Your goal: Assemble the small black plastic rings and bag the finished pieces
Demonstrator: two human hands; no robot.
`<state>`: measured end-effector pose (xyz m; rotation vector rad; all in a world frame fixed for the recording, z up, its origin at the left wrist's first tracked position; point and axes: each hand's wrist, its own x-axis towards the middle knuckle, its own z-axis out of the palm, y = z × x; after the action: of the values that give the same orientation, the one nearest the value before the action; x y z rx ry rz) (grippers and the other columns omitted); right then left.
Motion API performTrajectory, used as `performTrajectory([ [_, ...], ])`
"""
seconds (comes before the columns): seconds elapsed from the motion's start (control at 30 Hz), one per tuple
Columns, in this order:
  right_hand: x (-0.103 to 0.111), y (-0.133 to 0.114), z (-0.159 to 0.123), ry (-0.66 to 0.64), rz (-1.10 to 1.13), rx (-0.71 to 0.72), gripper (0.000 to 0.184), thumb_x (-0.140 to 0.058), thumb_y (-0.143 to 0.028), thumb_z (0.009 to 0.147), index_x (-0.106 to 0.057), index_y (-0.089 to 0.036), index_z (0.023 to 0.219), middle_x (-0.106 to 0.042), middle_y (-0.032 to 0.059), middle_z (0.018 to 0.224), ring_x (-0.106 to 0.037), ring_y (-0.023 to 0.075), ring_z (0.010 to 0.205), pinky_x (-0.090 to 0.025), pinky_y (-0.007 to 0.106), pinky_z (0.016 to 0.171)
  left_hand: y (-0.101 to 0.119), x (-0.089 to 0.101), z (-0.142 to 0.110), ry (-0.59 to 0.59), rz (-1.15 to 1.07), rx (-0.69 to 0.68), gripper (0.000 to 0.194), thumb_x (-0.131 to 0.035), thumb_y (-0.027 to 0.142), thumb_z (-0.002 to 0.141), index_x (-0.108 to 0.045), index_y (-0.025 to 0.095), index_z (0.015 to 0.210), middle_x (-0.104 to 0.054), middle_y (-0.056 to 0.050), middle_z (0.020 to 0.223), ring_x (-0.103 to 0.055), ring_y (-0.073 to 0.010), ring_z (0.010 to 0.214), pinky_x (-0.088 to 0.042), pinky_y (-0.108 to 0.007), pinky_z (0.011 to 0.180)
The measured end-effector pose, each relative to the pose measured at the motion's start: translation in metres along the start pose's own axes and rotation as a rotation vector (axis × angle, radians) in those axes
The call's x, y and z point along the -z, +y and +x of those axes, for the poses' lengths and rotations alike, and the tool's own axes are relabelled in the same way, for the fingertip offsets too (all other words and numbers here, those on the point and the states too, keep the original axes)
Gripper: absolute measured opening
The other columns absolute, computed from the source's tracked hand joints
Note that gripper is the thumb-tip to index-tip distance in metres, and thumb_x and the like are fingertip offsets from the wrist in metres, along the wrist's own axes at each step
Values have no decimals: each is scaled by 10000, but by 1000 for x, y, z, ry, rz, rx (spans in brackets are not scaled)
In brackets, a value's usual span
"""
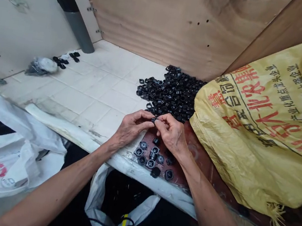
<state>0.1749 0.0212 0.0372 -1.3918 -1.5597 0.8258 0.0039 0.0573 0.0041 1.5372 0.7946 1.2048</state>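
Observation:
Between the fingertips of both hands is a small black plastic part (153, 120), mostly covered by the fingers. My left hand (132, 127) pinches it from the left with thumb and forefinger. From the other side my right hand (172, 133) is closed on it too, fingers curled. Just beyond the hands lies a heap of small black ring-like plastic parts (175, 92). Nearer to me, below the hands, several round black caps (151, 163) with spoked faces lie loose on a dark red surface (178, 174).
A yellow woven sack (249, 144) covers the right side. At the left stand a grey tube (80, 27) and a small plastic bag (41, 66). An open white bag (93, 203) hangs below the padded table edge (60, 125); another white sack (13, 152) is at far left.

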Motion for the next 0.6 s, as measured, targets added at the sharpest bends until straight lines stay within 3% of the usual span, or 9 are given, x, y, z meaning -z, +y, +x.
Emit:
performTrajectory([
  [0.07,1,-2,0,-26,63,-92,182,-564,-349,898,-603,-188,823,-571,-37,568,-540,116,491,-423,219,504,-1,-1,0,-6,85,-128,157,-762,252,798,-727,187,937,-719,-50,998,-664,-183,981,-520,-350,949],
  [0.13,3,-4,0,-47,143,-135,185,-578,-363,888,-609,-181,873,-584,-35,585,-547,117,507,-443,221,513,0,-2,0,-5,93,-161,148,-756,248,805,-727,187,937,-721,-52,1001,-663,-184,990,-517,-356,955],
  [0.27,7,-13,5,-53,120,-74,198,-640,-326,838,-611,-182,970,-608,-31,662,-588,123,591,-488,236,591,2,-2,2,9,-148,53,240,-764,269,795,-704,166,1004,-723,-55,980,-691,-185,909,-560,-349,871],
  [0.33,6,-18,7,-57,88,-90,182,-649,-318,825,-608,-180,937,-595,-39,629,-582,124,572,-487,239,581,3,-1,2,8,-204,87,246,-764,278,792,-699,153,994,-721,-59,973,-695,-186,882,-567,-349,853],
  [0.47,2,-31,7,-81,122,-222,165,-655,-324,808,-619,-181,883,-599,-39,590,-563,126,537,-485,243,553,5,4,1,7,-47,-147,145,-720,256,835,-698,166,947,-713,-67,1000,-681,-189,952,-542,-353,905],
  [0.6,1,-47,-4,-49,285,-457,136,-666,-287,768,-617,-165,735,-577,-21,553,-508,109,485,-428,228,493,3,5,-5,-42,91,-422,138,-648,213,889,-679,177,1018,-711,-102,1057,-676,-196,1001,-548,-360,901],
])
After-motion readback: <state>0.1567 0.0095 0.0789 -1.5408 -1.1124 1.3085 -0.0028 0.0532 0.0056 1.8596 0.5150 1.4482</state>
